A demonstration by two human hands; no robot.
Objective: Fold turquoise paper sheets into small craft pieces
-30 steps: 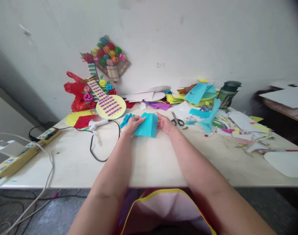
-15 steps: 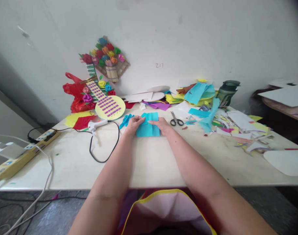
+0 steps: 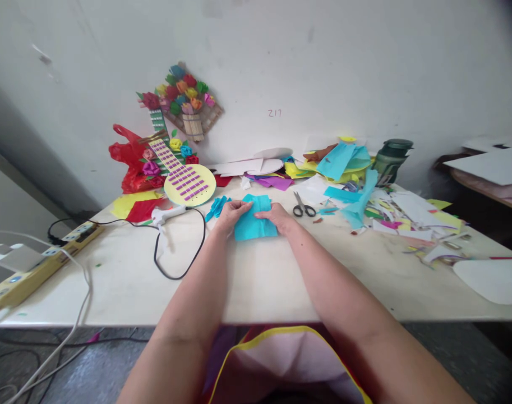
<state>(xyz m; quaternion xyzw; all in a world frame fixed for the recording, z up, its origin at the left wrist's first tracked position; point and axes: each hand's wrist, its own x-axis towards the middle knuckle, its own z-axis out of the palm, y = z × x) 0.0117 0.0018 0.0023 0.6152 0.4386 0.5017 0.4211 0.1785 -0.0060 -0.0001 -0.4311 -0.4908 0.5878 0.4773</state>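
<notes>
A piece of blue crepe paper (image 3: 256,226) is stretched between my two hands above the table. My left hand (image 3: 234,215) pinches its left side, thumb on top. On the other side, my right hand (image 3: 277,217) grips the right edge, also with the thumb over the paper; the fingers behind it are hidden. Cut blue paper pieces (image 3: 217,208) lie just beyond my left hand. Scissors (image 3: 303,209) with black handles rest to the right of my right hand.
Left of my arms lies a white glue gun (image 3: 168,214) with a black cord, near a yellow power strip (image 3: 49,261). A yellow paper guitar (image 3: 190,185) stands behind. Paper scraps (image 3: 407,216) and a green bottle (image 3: 391,161) are at the right.
The lower edge of the blue crepe paper has shifted slightly down and to the right, and its surface looks more tilted. Both hands keep their hold.
</notes>
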